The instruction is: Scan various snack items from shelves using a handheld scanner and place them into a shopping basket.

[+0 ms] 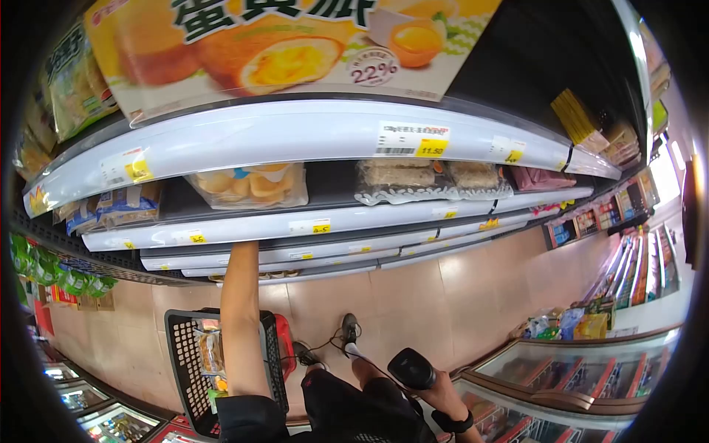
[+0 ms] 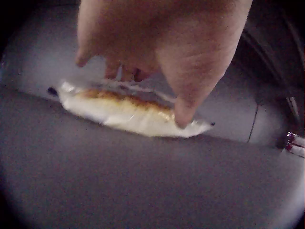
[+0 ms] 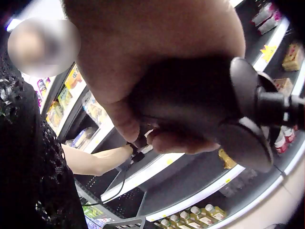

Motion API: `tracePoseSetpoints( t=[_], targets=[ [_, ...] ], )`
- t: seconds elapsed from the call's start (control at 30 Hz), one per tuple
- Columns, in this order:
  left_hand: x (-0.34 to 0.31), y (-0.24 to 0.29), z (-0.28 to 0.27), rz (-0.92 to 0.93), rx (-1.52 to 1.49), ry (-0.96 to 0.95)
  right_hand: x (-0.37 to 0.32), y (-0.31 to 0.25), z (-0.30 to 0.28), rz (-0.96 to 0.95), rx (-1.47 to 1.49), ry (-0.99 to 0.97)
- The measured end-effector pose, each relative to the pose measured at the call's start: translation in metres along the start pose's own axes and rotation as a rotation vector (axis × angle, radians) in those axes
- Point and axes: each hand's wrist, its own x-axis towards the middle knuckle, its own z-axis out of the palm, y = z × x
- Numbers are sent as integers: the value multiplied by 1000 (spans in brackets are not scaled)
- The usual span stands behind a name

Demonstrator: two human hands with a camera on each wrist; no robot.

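In the head view my left forearm [image 1: 241, 317] reaches in under the shelf edges, which hide the hand. The left wrist view shows my left hand [image 2: 162, 47] over a long wrapped bread [image 2: 128, 114], pale with a browned top, in a clear wrapper. The thumb [image 2: 184, 114] lies on its near side by the right end; the fingertips are at its far side. At lower right in the head view, my right hand [image 1: 447, 402] grips a black handheld device [image 1: 411, 368]. In the right wrist view, fingers curl round its dark body [image 3: 186, 100], with rounded fins and a rod.
Shelves with white price rails [image 1: 310, 133] stretch ahead, bearing bagged breads [image 1: 255, 184]. A black basket [image 1: 177, 354] with packaged food stands below, beside my legs. A black cable [image 1: 325, 347] runs near the feet. Glass-topped freezers [image 1: 561, 369] stand at right; juice bottles [image 3: 190, 217] line a low shelf.
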Motion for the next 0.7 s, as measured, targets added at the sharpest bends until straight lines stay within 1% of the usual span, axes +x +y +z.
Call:
tracePoseSetpoints(
  t=[0.07,0.13,0.2,0.23,0.27,0.3,0.37,0.43,0.53,0.6,0.7],
  targets=[
    [2,-2,1,-1,-23,-36,-2,9,1,13,47,16],
    [-9,-10,-6,-9,-30,-93,-4,9,2,5,107,34],
    [-22,-21,-18,-14,-30,-155,-1,-4,-2,77,178,-43],
    [-40,-15,-23,-15,-36,-180,1,-11,-2,114,194,-62],
    [-46,-15,-26,-19,-43,-200,4,-5,-1,98,115,-72],
    [-49,-16,-28,-26,-50,-213,7,-6,0,100,123,-80],
    [-51,-21,-31,-44,-65,-230,15,-13,-2,-41,92,-69],
    [-56,-20,-30,-66,-95,-249,19,-26,-4,-29,101,-86],
    [-61,-17,-33,-101,-133,-265,26,-32,-9,-38,58,-129],
    [-69,-19,-43,-117,-145,-274,29,-35,-11,-174,39,-77],
    [-84,-9,-51,-133,-154,-305,38,-44,-17,-177,27,-120]
  ],
)
